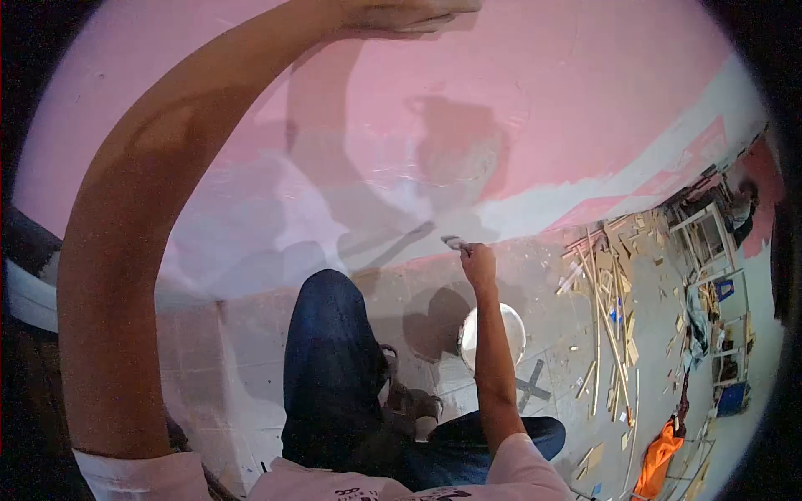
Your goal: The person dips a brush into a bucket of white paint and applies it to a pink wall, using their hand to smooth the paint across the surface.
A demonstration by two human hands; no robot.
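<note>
My right hand [479, 265] is closed around a paintbrush [454, 243]. Its pale bristles point left, close to the lower edge of the pink-and-white wall [393, 108]. Under my right forearm stands a white bucket [469, 338], its rim partly covered by the arm; what is inside I cannot make out. My left hand [409, 15] reaches up and lies against the pink part of the wall, fingers stretched to the right and partly cut off by the top of the view. White paint covers a band along the bottom of the wall.
Wooden strips and scraps [614, 317] are strewn over the tiled floor to the right. Beyond them are white frames [706, 238], an orange cloth [658, 459] and a person [743, 204]. A dark cross-shaped mark [532, 386] is on the floor beside the bucket.
</note>
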